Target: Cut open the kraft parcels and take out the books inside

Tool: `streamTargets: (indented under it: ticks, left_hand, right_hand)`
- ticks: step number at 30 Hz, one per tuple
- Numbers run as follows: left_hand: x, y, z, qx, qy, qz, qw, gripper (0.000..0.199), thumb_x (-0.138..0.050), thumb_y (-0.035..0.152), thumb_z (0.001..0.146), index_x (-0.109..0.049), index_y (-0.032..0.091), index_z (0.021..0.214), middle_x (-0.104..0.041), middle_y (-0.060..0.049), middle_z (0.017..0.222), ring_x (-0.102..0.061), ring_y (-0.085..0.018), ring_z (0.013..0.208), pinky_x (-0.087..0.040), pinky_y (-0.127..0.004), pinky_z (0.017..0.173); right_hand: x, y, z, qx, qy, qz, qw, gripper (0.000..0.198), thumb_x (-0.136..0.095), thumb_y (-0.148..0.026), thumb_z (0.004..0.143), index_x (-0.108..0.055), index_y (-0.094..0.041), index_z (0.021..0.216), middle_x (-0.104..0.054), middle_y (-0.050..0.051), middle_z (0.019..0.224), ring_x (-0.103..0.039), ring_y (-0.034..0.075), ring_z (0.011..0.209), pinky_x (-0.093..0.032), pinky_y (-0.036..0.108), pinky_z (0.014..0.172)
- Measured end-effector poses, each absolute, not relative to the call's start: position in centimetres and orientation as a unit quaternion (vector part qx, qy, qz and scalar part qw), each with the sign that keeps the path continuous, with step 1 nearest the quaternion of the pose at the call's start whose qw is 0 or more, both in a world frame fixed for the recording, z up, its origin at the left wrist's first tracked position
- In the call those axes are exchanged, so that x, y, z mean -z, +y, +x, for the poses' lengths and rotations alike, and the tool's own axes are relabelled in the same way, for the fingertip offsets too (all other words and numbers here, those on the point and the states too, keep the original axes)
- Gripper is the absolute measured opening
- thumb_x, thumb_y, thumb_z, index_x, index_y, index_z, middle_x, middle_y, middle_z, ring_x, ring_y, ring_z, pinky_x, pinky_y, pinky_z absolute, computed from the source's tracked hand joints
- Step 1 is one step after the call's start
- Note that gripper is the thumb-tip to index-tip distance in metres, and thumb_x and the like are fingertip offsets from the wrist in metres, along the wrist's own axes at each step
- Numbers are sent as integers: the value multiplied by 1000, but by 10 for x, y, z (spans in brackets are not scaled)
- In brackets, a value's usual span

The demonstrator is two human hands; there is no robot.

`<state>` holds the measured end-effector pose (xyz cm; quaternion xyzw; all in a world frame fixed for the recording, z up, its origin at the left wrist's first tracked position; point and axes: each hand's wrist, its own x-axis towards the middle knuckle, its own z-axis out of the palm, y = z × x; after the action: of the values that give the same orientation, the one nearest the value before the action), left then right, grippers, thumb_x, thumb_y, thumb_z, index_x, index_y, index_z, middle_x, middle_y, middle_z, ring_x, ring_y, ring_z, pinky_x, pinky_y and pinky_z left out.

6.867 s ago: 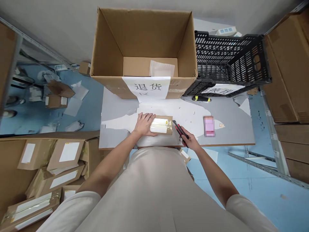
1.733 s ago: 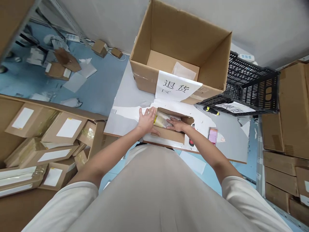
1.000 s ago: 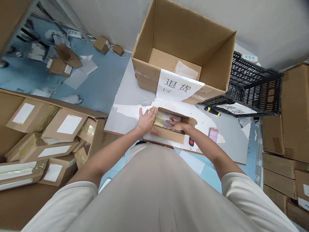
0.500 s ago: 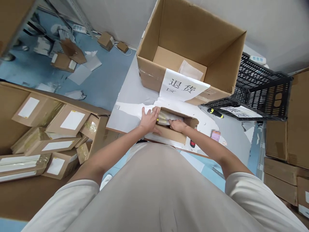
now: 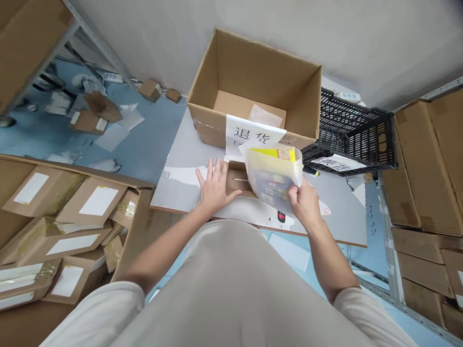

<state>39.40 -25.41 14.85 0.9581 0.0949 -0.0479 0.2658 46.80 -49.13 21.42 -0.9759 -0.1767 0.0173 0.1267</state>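
My right hand [image 5: 306,203] is closed on the lower right corner of a plastic-wrapped packet [image 5: 273,178], cloudy and see-through with a bright yellow part inside. The packet is held up tilted over the table, covering the right part of a small open cardboard box [image 5: 237,177]. My left hand [image 5: 215,187] has its fingers spread and rests at the left side of that box. A red and black box cutter [image 5: 281,217] lies on the table below the packet. What is printed on the packet is blurred.
Behind stands a large open carton [image 5: 206,124] with a paper sign, next to a black plastic crate [image 5: 376,140]. A yellow and black tool [image 5: 310,170] lies by the crate. At left, a big carton [image 5: 144,202] holds several taped parcels; stacked cartons [image 5: 408,164] stand at right.
My right hand has lifted the packet out of the small box, up and to the right. My left hand has stayed at the box's left side. The camera view has shifted.
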Motion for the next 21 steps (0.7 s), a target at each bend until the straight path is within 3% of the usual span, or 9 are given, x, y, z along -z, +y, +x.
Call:
streamTargets:
  ticks: [2, 4, 7, 9, 11, 13, 16, 18, 21]
  left_hand:
    - [-168, -280, 377, 23, 51, 896, 441, 99, -60, 66, 72, -22, 18, 150, -21, -17, 155, -15, -38, 144, -18, -59, 112]
    - [-180, -308, 365, 34, -20, 785, 619, 114, -70, 68, 60, -20, 20, 150, -32, -18, 151, -29, -35, 139, -33, -50, 109]
    - [-182, -337, 361, -8, 43, 632, 774, 112, -71, 71, 55, -29, 20, 146, -51, -17, 136, -50, -31, 126, -45, -42, 101]
    - [-179, -337, 367, -72, 142, 572, 805, 90, -62, 70, 69, -38, 21, 140, -58, -13, 129, -55, -26, 120, -46, -39, 101]
    - [-176, -325, 374, -115, 209, 541, 806, 72, -54, 63, 80, -42, 21, 137, -59, -11, 129, -56, -23, 119, -46, -37, 101]
    - [-173, -307, 379, -117, 231, 535, 804, 67, -54, 60, 82, -44, 21, 135, -58, -10, 131, -57, -24, 118, -48, -38, 99]
    - [-167, -286, 380, -100, 218, 570, 786, 69, -60, 61, 76, -52, 17, 129, -61, -12, 127, -58, -27, 116, -49, -39, 97]
    - [-163, -281, 379, -91, 192, 611, 762, 66, -62, 61, 74, -59, 15, 121, -65, -12, 121, -58, -27, 116, -47, -39, 99]
    - [-164, -282, 376, -80, 148, 648, 743, 63, -62, 61, 74, -63, 13, 114, -67, -12, 116, -59, -27, 115, -46, -38, 100]
  right_hand:
    - [-220, -480, 450, 8, -135, -982, 131, 31, -34, -24, 86, -56, -16, 106, -64, 6, 67, -60, 23, 59, -42, 30, 55]
    - [-222, -459, 432, -5, -129, -983, 129, 33, -36, -25, 87, -57, -14, 110, -66, 8, 70, -62, 24, 62, -46, 32, 57]
    - [-221, -432, 405, -37, -233, -960, 151, 42, -39, -23, 89, -52, -12, 127, -67, 16, 112, -65, 28, 100, -53, 34, 75]
    - [-221, -432, 393, -41, -352, -916, 190, 48, -43, -24, 89, -47, -15, 136, -50, 14, 140, -50, 29, 127, -52, 37, 89]
    - [-222, -447, 391, -46, -463, -845, 263, 48, -50, -28, 88, -49, -20, 135, -45, 11, 145, -44, 28, 132, -50, 38, 96]
    - [-225, -471, 397, -17, -481, -796, 367, 39, -53, -28, 88, -56, -24, 127, -57, 9, 133, -55, 23, 122, -51, 37, 95]
    - [-231, -493, 413, 111, -329, -807, 478, 28, -47, -21, 91, -62, -27, 113, -68, 7, 110, -64, 20, 105, -53, 38, 90]
    - [-236, -492, 423, 151, -295, -815, 475, 27, -45, -19, 91, -63, -26, 110, -68, 7, 106, -64, 21, 103, -53, 40, 89]
    - [-239, -476, 433, 107, -359, -828, 417, 23, -47, -22, 91, -63, -23, 107, -66, 9, 111, -61, 22, 106, -50, 41, 93]
